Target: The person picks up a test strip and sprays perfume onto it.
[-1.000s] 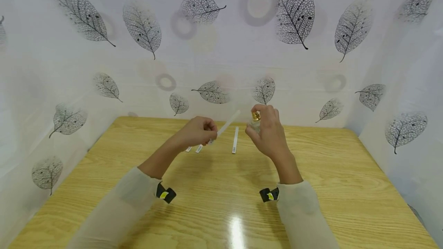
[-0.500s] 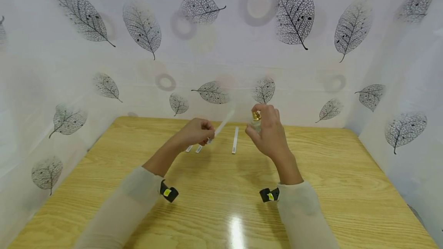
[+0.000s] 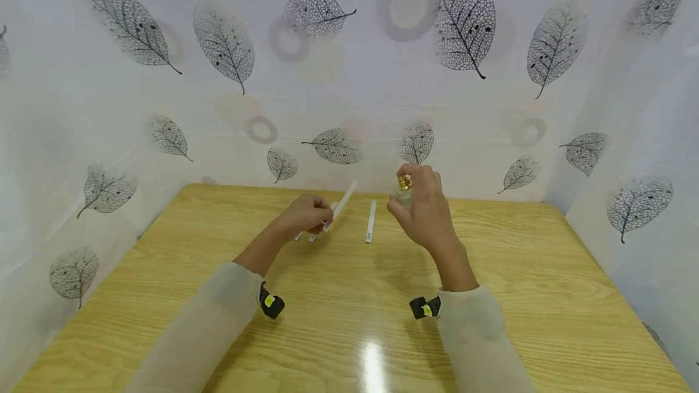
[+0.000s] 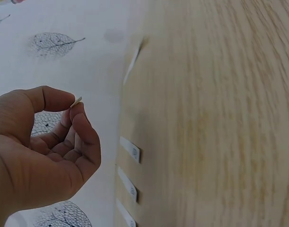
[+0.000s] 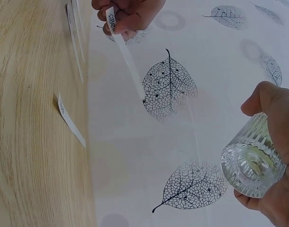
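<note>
My left hand pinches a white paper test strip by its printed end, thumb against index finger. The strip's free end slants up to the right; the right wrist view shows lettering near the pinching fingers. Between thumb and fingers of my right hand is a ribbed clear-glass perfume bottle with a gold spray top. The index finger rests on that top. In the head view the hand covers much of the bottle. Both hands are raised over the back of the table, apart from each other.
One labelled strip lies on the wooden table between the hands. Several more, including a strip in the left wrist view, lie side by side near the left hand. A leaf-patterned curtain borders the table's back.
My left hand has moved left and slightly down with its strip, away from the bottle and over the strips lying there. The right hand and bottle have stayed in place.
</note>
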The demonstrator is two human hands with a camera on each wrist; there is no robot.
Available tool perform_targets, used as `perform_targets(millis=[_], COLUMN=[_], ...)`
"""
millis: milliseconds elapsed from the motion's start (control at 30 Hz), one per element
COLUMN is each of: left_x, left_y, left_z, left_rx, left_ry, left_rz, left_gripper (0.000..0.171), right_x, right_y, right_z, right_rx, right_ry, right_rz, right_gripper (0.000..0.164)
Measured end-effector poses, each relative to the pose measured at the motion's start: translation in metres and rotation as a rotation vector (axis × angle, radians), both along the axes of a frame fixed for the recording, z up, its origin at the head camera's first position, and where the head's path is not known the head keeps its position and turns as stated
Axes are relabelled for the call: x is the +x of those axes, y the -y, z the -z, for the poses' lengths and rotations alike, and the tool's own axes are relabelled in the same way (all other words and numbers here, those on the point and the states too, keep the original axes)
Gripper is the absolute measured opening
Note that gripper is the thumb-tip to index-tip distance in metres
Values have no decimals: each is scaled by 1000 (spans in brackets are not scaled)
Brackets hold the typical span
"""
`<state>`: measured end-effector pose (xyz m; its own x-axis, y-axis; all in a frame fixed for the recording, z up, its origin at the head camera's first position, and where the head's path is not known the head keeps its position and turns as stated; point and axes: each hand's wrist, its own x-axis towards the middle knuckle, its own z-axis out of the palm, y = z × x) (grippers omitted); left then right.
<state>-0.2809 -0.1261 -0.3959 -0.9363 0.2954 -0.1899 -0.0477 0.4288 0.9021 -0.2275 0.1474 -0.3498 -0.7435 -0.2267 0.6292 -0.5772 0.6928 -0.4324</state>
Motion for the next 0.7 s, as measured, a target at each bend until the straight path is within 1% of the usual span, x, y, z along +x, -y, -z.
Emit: perform_targets(millis=[67, 200, 400, 567, 700], left_x=[-1, -4, -11, -13, -11], left_y=[1, 3, 6, 8, 9], left_z=[4, 13, 24, 29, 29], left_rx=[-24, -54, -75, -104, -87], left_ry=[5, 7, 38, 49, 57], left_rz=[-14, -23, -46, -50, -52], left_gripper=[7, 14, 12, 14, 11], right_x=[0, 0, 0, 0, 1], right_y=[0, 0, 0, 1, 1], right_z=[0, 0, 0, 0, 0], right_rx=[1, 6, 19, 17, 15], right_ry=[-4, -13, -6, -3, -6], right_rz=[0, 2, 14, 14, 13], right_gripper=[44, 43, 44, 44, 45])
